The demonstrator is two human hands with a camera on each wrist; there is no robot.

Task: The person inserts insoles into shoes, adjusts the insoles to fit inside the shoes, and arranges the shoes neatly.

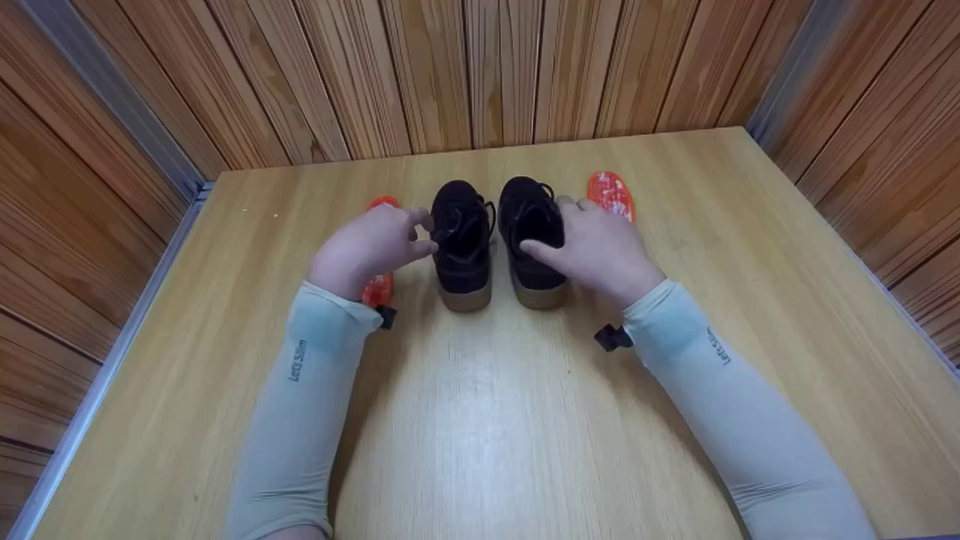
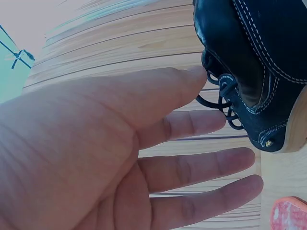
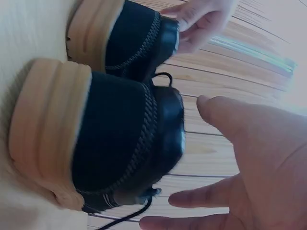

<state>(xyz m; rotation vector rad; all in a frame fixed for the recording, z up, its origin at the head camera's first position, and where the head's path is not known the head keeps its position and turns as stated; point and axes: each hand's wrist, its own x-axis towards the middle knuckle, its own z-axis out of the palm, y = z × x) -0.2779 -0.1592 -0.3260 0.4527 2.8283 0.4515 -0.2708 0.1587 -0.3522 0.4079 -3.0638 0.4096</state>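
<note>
Two black lace-up shoes with tan soles stand side by side on the table, heels toward me. My left hand (image 1: 375,240) is beside the left shoe (image 1: 461,262), its thumb and fingers extended near the collar and laces; the left wrist view shows the fingers straight and apart, holding nothing. On the other side, my right hand (image 1: 600,244) reaches over the right shoe (image 1: 538,274), thumb above its opening and fingers along its outer side. In the right wrist view that thumb stands off the collar, with the fingers loosely spread by the laces.
A red-and-white patterned insole (image 1: 377,291) lies left of the shoes, partly under my left hand in the head view. Another matching insole (image 1: 611,193) lies at the right. Wood-plank walls (image 1: 502,75) enclose the table (image 1: 480,420) at the back and sides.
</note>
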